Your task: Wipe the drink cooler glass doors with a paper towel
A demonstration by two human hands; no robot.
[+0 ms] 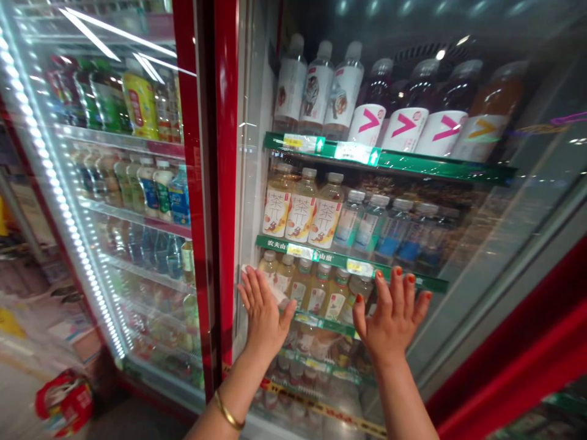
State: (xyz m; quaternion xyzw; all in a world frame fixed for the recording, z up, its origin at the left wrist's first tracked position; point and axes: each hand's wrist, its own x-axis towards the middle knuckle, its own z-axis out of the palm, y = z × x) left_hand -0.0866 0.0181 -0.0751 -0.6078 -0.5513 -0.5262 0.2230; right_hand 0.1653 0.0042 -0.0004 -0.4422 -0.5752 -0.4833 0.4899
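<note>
My left hand (263,311) lies flat against the glass door (458,293) of a red-framed drinks fridge, fingers stretched out and close together. A white cloth or wipe (280,297) shows under it, peeking out at the fingertips and beside the thumb. A gold bangle (228,414) sits on that wrist. My right hand (392,315) is spread open on the same glass to the right and holds nothing. Behind the glass near both hands stand yellow tea bottles (316,293) on a green-edged shelf (348,264).
Upper shelves hold white-labelled bottles (316,88), dark bottles with pink arrow labels (406,119), tea bottles (300,211) and water bottles (389,229). A second lit fridge (137,183) stands to the left past the red door frame (215,183). Red packaging (64,403) lies on the floor, lower left.
</note>
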